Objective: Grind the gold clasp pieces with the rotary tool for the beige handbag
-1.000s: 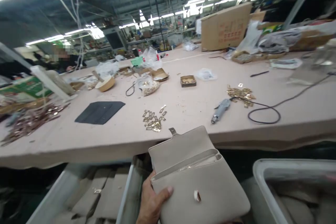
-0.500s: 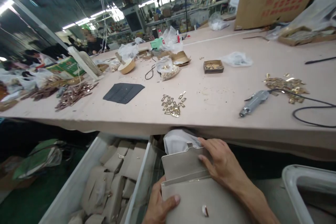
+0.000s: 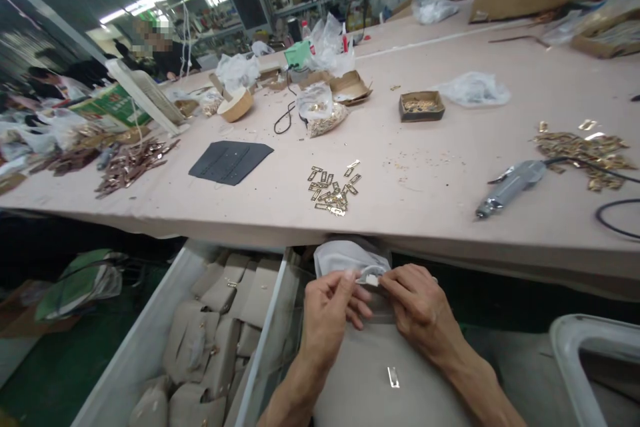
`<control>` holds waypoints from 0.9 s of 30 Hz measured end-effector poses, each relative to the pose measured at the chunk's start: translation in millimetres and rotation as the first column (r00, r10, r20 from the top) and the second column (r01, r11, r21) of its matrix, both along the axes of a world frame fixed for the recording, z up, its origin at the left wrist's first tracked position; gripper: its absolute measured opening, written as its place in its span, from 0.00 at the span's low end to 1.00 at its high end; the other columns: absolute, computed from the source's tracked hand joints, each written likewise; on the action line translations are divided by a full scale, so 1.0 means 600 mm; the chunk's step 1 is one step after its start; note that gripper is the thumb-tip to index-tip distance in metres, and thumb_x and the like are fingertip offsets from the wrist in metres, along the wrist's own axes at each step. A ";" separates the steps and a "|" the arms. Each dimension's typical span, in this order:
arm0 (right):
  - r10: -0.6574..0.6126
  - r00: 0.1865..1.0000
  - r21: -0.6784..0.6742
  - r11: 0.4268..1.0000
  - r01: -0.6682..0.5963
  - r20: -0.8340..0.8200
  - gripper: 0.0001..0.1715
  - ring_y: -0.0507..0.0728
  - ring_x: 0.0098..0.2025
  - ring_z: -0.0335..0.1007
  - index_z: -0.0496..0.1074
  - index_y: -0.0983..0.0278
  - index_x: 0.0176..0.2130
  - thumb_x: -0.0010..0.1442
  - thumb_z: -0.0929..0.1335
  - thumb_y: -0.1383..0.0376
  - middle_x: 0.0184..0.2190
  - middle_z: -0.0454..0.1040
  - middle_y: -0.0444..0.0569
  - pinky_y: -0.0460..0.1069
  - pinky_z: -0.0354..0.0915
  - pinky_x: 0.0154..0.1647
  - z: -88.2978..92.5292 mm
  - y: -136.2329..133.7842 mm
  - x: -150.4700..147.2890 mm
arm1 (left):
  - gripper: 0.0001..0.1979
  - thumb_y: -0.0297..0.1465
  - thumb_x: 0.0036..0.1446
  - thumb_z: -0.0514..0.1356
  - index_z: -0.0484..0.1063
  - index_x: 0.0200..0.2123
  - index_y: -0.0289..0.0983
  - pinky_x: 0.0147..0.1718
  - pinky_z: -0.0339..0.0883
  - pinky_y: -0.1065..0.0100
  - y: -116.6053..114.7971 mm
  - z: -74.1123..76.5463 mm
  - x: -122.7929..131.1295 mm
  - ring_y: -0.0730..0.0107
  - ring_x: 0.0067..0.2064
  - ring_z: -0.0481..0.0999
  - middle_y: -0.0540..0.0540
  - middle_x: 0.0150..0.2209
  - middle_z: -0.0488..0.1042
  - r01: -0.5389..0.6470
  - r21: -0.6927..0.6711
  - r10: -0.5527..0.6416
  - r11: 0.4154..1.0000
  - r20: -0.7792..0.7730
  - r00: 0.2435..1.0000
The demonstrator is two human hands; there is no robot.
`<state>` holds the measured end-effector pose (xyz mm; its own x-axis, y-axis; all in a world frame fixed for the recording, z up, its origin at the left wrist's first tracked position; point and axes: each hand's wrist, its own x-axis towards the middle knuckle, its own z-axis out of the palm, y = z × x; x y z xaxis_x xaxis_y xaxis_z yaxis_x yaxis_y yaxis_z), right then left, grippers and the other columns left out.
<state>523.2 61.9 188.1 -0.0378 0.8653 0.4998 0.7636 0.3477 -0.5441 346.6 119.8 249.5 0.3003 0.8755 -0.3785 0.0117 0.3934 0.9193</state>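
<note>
A grey-beige bag [image 3: 360, 367] stands in front of me below the table edge, with a small shiny metal fitting [image 3: 393, 377] on its front. My left hand [image 3: 327, 307] pinches the edge of the bag's flap between thumb and forefinger, its other fingers curled in front. On the same edge, just to the right, my right hand [image 3: 420, 300] is closed with its fingertips together. Between the two sets of fingertips shows a small pale, shiny piece [image 3: 371, 279] at the flap's rim. Most of the flap is hidden behind my hands. White cloth or lining [image 3: 345, 255] bulges behind it.
Several similar bags fill a white bin [image 3: 273, 327] at left. On the table [image 3: 280, 213] lie gold metal frames [image 3: 330, 193], a grey electric screwdriver [image 3: 513, 188], a dark panel [image 3: 231, 161] and a small box of parts [image 3: 421, 107]. A white rounded frame [image 3: 565, 347] stands at right.
My left hand has moved up from the bag's left side to the flap edge and pinches it beside my right hand. The flap now tilts away, and the front fitting shows more fully.
</note>
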 end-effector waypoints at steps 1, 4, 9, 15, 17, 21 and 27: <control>-0.001 1.000 0.000 1.000 0.001 0.000 0.14 0.59 0.39 0.64 0.74 0.66 0.44 0.68 0.61 0.77 0.35 0.71 0.51 0.56 0.61 0.44 -0.001 0.000 0.002 | 0.27 0.51 0.58 0.68 0.81 0.40 0.29 0.17 0.69 0.75 0.007 -0.006 0.014 0.67 0.23 0.79 0.39 0.29 0.81 0.018 -0.050 -0.016 0.999 0.043 0.999; -0.024 1.000 -0.012 1.000 0.024 -0.006 0.14 0.59 0.39 0.64 0.74 0.67 0.44 0.69 0.61 0.77 0.36 0.71 0.52 0.56 0.60 0.43 -0.008 -0.004 0.008 | 0.23 0.42 0.50 0.76 0.82 0.40 0.27 0.22 0.75 0.73 0.018 -0.026 0.039 0.66 0.26 0.81 0.38 0.29 0.82 0.027 -0.100 -0.016 0.995 0.110 0.994; -0.044 0.999 -0.061 0.997 0.043 -0.018 0.14 0.60 0.40 0.64 0.75 0.67 0.44 0.68 0.61 0.76 0.36 0.71 0.52 0.56 0.60 0.43 -0.019 -0.002 0.020 | 0.21 0.30 0.40 0.80 0.82 0.38 0.29 0.24 0.75 0.72 0.021 -0.040 0.050 0.66 0.24 0.81 0.45 0.28 0.79 0.011 -0.137 0.011 0.990 0.158 0.987; -0.021 0.999 -0.080 0.997 0.017 -0.040 0.14 0.60 0.39 0.64 0.75 0.67 0.44 0.68 0.61 0.76 0.35 0.71 0.52 0.55 0.59 0.40 -0.024 0.011 0.027 | 0.13 0.31 0.46 0.76 0.84 0.36 0.31 0.27 0.76 0.69 0.021 -0.039 0.057 0.66 0.25 0.80 0.45 0.25 0.79 0.062 -0.070 -0.060 0.996 0.027 0.998; -0.014 0.999 -0.076 0.997 0.011 -0.040 0.15 0.60 0.39 0.64 0.75 0.67 0.44 0.67 0.61 0.76 0.35 0.71 0.52 0.55 0.59 0.40 -0.024 0.013 0.028 | 0.08 0.31 0.50 0.74 0.84 0.33 0.33 0.29 0.76 0.67 0.015 -0.038 0.057 0.63 0.27 0.81 0.43 0.27 0.80 0.058 -0.001 -0.058 0.998 -0.043 0.997; -0.035 0.999 -0.070 0.997 0.032 -0.035 0.16 0.60 0.38 0.65 0.75 0.67 0.44 0.66 0.61 0.77 0.35 0.71 0.52 0.55 0.59 0.40 -0.022 0.013 0.031 | 0.03 0.29 0.59 0.68 0.84 0.32 0.38 0.32 0.71 0.68 0.000 -0.022 0.049 0.61 0.36 0.79 0.44 0.34 0.79 0.087 0.327 -0.018 0.941 -0.208 0.978; -0.041 0.997 -0.080 0.996 0.037 -0.060 0.15 0.61 0.40 0.66 0.74 0.67 0.46 0.66 0.62 0.78 0.37 0.72 0.53 0.56 0.60 0.41 -0.031 0.001 0.038 | 0.03 0.32 0.61 0.68 0.81 0.38 0.39 0.34 0.70 0.69 0.009 -0.021 0.003 0.63 0.38 0.77 0.46 0.36 0.77 -0.132 0.514 0.306 0.848 -0.271 0.913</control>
<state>545.7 62.4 169.8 0.0255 0.9023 0.4303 0.7398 0.2724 -0.6152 348.2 125.4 237.2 0.0125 0.9981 0.0606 0.3143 -0.0615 0.9473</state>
